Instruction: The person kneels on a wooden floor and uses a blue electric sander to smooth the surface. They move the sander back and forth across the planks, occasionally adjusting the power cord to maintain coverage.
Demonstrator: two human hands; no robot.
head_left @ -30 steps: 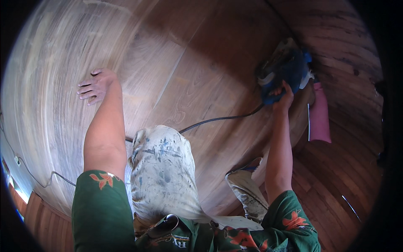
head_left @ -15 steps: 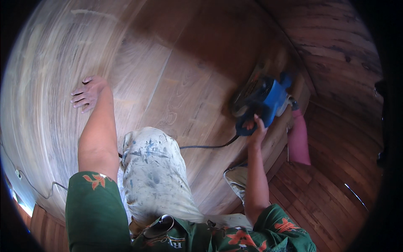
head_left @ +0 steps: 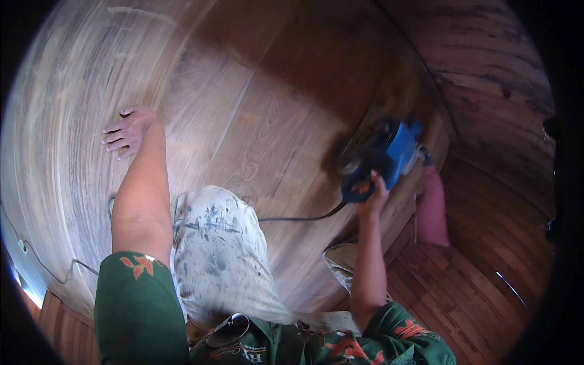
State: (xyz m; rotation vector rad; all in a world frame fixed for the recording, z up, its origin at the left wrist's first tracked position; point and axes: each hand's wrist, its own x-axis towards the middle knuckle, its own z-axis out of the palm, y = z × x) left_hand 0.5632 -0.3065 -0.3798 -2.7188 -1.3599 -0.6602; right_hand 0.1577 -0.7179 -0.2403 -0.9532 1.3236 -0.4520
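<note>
My left hand (head_left: pixel 129 132) lies on the pale, grained wooden boards (head_left: pixel 201 121) at the left, palm down with its fingers spread. At the right, my right hand (head_left: pixel 374 190) grips the rear handle of a blue and black power sander (head_left: pixel 389 149), which rests on the boards near their right edge and is somewhat blurred. A pink dust bag (head_left: pixel 432 207) hangs from the sander over that edge. A black cord (head_left: pixel 292 219) runs from the handle across the boards toward my knee (head_left: pixel 222 243), in paint-stained pale trousers.
A darker wooden wall (head_left: pixel 474 73) rises at the upper right, meeting the boards along a curved seam. Below the boards' right edge lies a reddish plank floor (head_left: pixel 468 274). A thin grey cord (head_left: pixel 45 267) loops at the lower left.
Since a second ago the sander and my right hand have moved down and to the left, pulling the dust bag along. My left hand has shifted slightly left.
</note>
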